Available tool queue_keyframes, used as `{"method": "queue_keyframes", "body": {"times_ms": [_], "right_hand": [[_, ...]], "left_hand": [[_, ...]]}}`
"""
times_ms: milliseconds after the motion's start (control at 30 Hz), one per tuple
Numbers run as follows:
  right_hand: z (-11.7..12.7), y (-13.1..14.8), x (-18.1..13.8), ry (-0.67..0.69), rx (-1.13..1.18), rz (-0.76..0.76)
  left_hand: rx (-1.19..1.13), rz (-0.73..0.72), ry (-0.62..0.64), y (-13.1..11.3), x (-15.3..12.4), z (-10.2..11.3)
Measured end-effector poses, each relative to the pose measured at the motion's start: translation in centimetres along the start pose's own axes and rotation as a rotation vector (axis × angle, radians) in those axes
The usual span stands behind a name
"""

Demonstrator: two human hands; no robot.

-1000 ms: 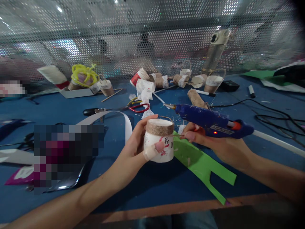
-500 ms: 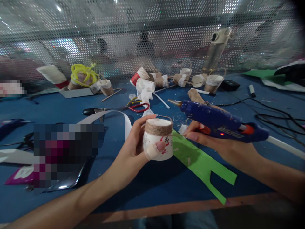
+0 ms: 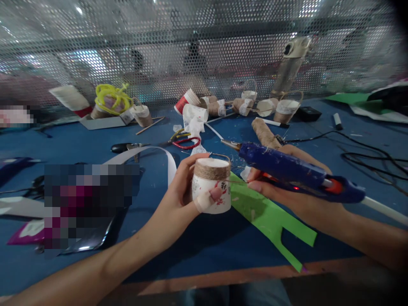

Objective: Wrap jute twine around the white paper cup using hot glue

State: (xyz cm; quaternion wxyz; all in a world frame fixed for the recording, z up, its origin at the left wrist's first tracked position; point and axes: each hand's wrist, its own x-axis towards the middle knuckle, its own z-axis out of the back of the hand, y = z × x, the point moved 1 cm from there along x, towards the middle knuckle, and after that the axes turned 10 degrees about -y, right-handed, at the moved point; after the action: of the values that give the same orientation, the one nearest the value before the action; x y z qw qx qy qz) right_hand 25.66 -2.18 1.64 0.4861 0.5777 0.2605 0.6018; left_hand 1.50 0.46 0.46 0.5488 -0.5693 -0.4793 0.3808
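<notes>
My left hand (image 3: 180, 193) is closed round a small white paper cup (image 3: 211, 187) held upside down above the blue table. Brown twine is wound round the cup's upper band, and a bandaged finger presses on its printed side. My right hand (image 3: 277, 191) grips a blue hot glue gun (image 3: 293, 172) just right of the cup, its metal nozzle pointing left over the cup's top; a red light glows on its body. The same hand's fingertips pinch a thin strand of twine leading to the cup.
A green foam cut-out (image 3: 270, 219) lies under my hands. Behind are red-handled scissors (image 3: 186, 142), a twine spool (image 3: 264, 132), several wrapped cups (image 3: 242, 106), a white paper strip (image 3: 149, 154), black cables (image 3: 366, 155), a yellow cord bundle (image 3: 113, 98) and a perforated metal screen (image 3: 191, 46).
The glue gun has tilted, its rear end dropping lower and shifting right while the nozzle stays over the cup. The cup and my left hand rose slightly.
</notes>
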Motion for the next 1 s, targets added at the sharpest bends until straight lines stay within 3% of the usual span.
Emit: {"method": "queue_keyframes", "body": {"times_ms": [433,567,1000], "right_hand": [[0.2,-1.1,-0.3,-0.008,0.051,0.066],[0.2,-1.9,0.1,0.06,0.016,-0.029],[0.0,-0.1,-0.2,-0.038,-0.067,0.001]], "left_hand": [[-0.028,0.057,-0.001,0.4,-0.1,0.4],[-0.04,0.074,-0.012,0.5,0.0,0.4],[-0.052,0.112,-0.008,0.6,0.0,0.3]]}}
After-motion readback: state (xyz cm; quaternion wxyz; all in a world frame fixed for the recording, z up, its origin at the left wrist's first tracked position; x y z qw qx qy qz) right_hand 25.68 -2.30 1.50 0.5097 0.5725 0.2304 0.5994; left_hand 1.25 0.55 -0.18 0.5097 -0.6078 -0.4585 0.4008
